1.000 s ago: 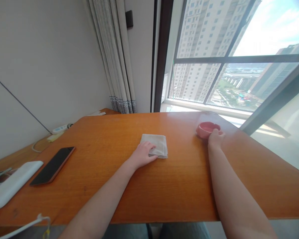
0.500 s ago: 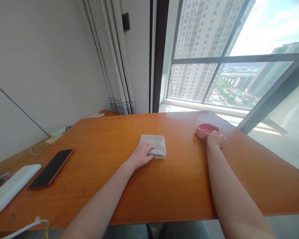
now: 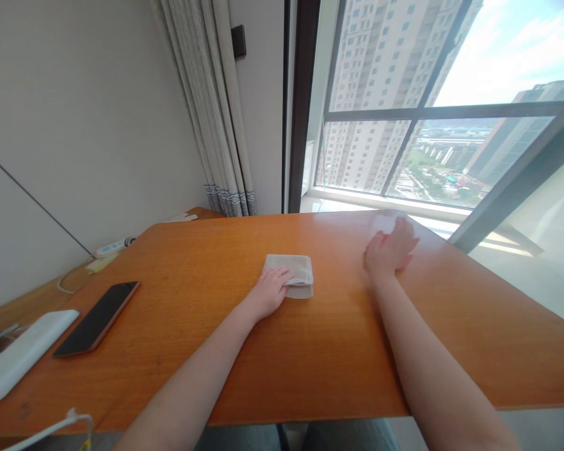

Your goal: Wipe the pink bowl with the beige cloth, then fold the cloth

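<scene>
A folded light-grey cloth (image 3: 298, 269) lies on the wooden desk (image 3: 207, 250). My left hand (image 3: 271, 291) is at its left front corner, closed on the upper layers, and the front edge of the top part looks slightly raised above the layer below. Farther right, my right hand (image 3: 389, 247) is smeared by motion in front of a pink round dish (image 3: 405, 260), which looks like an ashtray. Most of the dish is hidden behind the hand, and I cannot tell whether the fingers grip it.
On the left of the desk lie a dark phone (image 3: 96, 319) and a long white device (image 3: 28, 357). A white cable (image 3: 51, 432) crosses the near left corner. Along the wall is a power strip (image 3: 113, 247). A large window (image 3: 404, 113) stands beyond the far right edge.
My right hand has moved from the dish's right side leftward and up across it, now covering most of it. My left hand has lifted the cloth's upper layers slightly at the front.
</scene>
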Demonstrator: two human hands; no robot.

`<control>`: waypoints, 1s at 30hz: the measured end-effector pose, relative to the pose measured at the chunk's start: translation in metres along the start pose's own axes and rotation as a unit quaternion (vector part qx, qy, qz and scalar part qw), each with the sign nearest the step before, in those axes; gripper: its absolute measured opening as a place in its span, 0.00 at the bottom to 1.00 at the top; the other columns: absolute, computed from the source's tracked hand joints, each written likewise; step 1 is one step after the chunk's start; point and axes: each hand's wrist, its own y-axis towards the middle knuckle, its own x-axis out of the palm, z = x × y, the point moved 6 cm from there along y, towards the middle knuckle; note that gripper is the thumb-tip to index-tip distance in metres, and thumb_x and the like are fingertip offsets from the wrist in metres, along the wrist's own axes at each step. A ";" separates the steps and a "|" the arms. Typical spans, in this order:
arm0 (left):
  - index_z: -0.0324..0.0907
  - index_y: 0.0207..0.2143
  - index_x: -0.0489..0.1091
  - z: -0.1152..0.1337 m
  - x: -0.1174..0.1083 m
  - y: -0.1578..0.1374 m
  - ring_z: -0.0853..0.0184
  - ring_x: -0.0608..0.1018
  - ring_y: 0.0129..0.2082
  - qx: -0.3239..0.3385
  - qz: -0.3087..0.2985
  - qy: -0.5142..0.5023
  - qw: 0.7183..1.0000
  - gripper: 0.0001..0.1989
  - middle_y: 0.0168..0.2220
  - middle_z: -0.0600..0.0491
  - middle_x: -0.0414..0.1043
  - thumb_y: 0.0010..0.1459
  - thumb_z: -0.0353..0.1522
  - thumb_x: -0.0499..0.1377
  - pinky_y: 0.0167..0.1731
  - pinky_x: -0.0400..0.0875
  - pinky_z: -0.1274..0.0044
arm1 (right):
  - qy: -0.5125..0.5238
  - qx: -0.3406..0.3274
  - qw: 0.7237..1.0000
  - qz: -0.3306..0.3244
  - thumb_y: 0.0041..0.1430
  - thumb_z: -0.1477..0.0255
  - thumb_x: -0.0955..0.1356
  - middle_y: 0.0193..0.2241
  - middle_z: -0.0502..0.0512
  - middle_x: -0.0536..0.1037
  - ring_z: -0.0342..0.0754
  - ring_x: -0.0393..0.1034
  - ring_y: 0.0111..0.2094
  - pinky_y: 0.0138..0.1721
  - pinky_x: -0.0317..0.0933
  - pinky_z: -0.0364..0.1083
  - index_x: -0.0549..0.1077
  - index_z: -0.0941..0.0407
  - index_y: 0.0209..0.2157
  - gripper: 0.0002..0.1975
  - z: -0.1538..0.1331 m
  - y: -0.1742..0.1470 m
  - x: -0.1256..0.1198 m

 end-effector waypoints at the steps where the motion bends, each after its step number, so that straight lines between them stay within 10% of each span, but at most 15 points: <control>1: 0.48 0.48 0.71 -0.003 -0.002 0.002 0.59 0.65 0.58 -0.010 0.033 -0.055 0.998 0.17 0.55 0.49 0.68 0.57 0.32 0.53 0.62 0.44 0.59 | 0.025 -0.086 0.995 -0.033 0.62 0.67 0.55 0.60 0.66 0.56 0.61 0.41 0.64 0.58 0.41 0.68 0.52 0.54 0.61 0.25 -0.024 -0.010 0.007; 4: 0.46 0.44 0.72 -0.021 -0.015 0.006 0.60 0.70 0.53 -0.063 0.179 -0.250 0.949 0.14 0.49 0.49 0.72 0.57 0.36 0.54 0.59 0.54 0.64 | 0.082 -0.219 0.965 -0.115 0.62 0.69 0.55 0.59 0.62 0.60 0.56 0.49 0.62 0.62 0.33 0.63 0.55 0.56 0.60 0.24 -0.076 -0.050 0.031; 11: 0.44 0.40 0.66 -0.077 -0.041 -0.008 0.65 0.75 0.42 -0.175 0.456 -0.485 0.725 0.10 0.40 0.51 0.73 0.56 0.34 0.53 0.47 0.68 0.71 | 0.061 -0.290 0.840 -0.454 0.56 0.62 0.64 0.55 0.63 0.67 0.56 0.58 0.57 0.58 0.50 0.57 0.64 0.55 0.56 0.26 -0.110 -0.139 0.087; 23: 0.48 0.51 0.58 -0.095 -0.059 -0.023 0.69 0.76 0.36 -0.276 0.495 -0.489 0.663 0.23 0.40 0.54 0.70 0.51 0.28 0.52 0.36 0.72 0.75 | 0.058 -0.267 0.871 -0.408 0.52 0.79 0.61 0.48 0.60 0.71 0.52 0.64 0.49 0.50 0.57 0.48 0.69 0.57 0.48 0.20 -0.105 -0.119 0.083; 30: 0.45 0.43 0.65 -0.062 -0.046 -0.006 0.67 0.77 0.38 -0.202 0.379 -0.539 0.725 0.20 0.42 0.51 0.72 0.46 0.27 0.61 0.35 0.74 0.74 | 0.053 -0.266 0.855 -0.442 0.58 0.71 0.62 0.29 0.51 0.72 0.44 0.65 0.28 0.30 0.55 0.42 0.69 0.55 0.32 0.05 -0.115 -0.126 0.077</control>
